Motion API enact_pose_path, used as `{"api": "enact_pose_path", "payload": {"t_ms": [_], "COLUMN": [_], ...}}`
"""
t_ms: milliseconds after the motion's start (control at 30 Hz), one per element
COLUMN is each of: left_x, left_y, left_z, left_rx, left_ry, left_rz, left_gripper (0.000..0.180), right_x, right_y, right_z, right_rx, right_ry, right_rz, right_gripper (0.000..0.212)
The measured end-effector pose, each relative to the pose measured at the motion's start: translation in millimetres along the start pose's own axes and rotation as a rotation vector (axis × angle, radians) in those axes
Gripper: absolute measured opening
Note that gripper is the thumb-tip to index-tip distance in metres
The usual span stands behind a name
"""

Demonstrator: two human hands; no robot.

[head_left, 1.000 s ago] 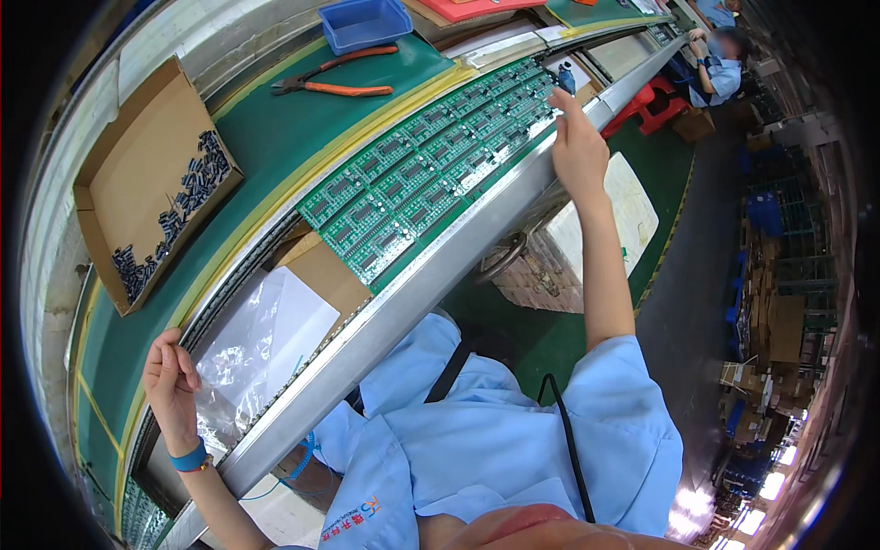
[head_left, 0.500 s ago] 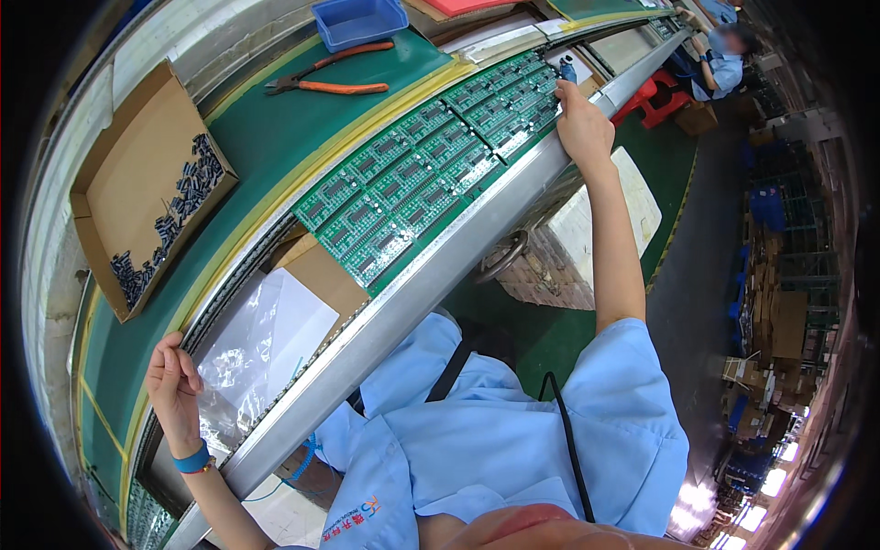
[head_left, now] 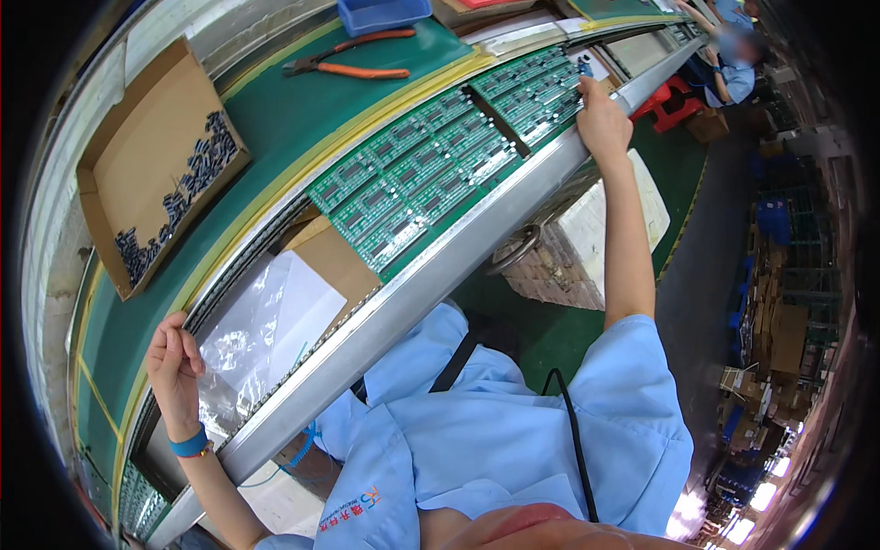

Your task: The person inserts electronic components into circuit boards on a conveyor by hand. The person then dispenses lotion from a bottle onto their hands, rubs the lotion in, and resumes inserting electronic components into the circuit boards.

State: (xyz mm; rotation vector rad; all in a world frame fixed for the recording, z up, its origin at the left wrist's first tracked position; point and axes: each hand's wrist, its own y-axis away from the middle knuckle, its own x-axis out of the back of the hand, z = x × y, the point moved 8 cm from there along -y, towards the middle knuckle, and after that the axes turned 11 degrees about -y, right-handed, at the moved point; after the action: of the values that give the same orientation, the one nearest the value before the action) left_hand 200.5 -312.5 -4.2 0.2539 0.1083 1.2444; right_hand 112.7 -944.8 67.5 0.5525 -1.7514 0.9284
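Observation:
Two green circuit board panels lie end to end along a metal-railed track, the near panel (head_left: pixel 412 179) and the far panel (head_left: pixel 532 92), with a dark gap between them. My right hand (head_left: pixel 605 119) is closed at the right end of the far panel, its fingertips over the edge. Small dark blue cylindrical parts (head_left: pixel 584 66) show just beyond those fingertips; whether they are held I cannot tell. At the left, my left hand (head_left: pixel 174 367), with a blue wristband (head_left: pixel 191 444), is beside the track's far rail. Its fingers are loosely bent and apart, with nothing seen in them.
A cardboard tray (head_left: pixel 137 137) with many small capacitors (head_left: pixel 197 174) stands on the green bench. Orange-handled cutters (head_left: pixel 353 57) and a blue bin (head_left: pixel 385 14) lie farther back. Clear plastic and white paper (head_left: pixel 302 284) are inside the track. Another person (head_left: pixel 733 64) works at the far right.
The far panel has moved away from the near one, opening a gap, with my right hand at its end. The whole view has shifted slightly; my left hand stays beside the rail.

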Motion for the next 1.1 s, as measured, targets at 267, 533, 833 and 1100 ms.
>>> {"api": "enact_pose_path", "payload": {"t_ms": [267, 533, 833, 1100], "left_x": [-2.3, 1.7, -2.6, -0.3], "left_y": [-3.3, -2.5, -1.8, 1.5], "left_z": [0.3, 3.3, 4.2, 6.5], "left_rx": [0.011, 0.015, -0.015, -0.029], "left_ry": [0.008, -0.023, -0.039, -0.068], "left_rz": [-0.025, -0.006, -0.023, -0.019], "left_gripper": [0.028, 0.029, 0.03, 0.03], "right_x": [-3.7, -8.6, -7.0, -4.6], "right_y": [1.2, -1.8, 0.9, 3.2], "right_z": [6.3, 22.9, 30.9, 27.0], "right_rx": [-0.016, -0.025, -0.041, -0.079], "right_ry": [0.005, 0.013, -0.068, -0.056], "right_rz": [0.064, 0.102, 0.199, 0.205], "right_gripper": [0.034, 0.03, 0.029, 0.027]}}
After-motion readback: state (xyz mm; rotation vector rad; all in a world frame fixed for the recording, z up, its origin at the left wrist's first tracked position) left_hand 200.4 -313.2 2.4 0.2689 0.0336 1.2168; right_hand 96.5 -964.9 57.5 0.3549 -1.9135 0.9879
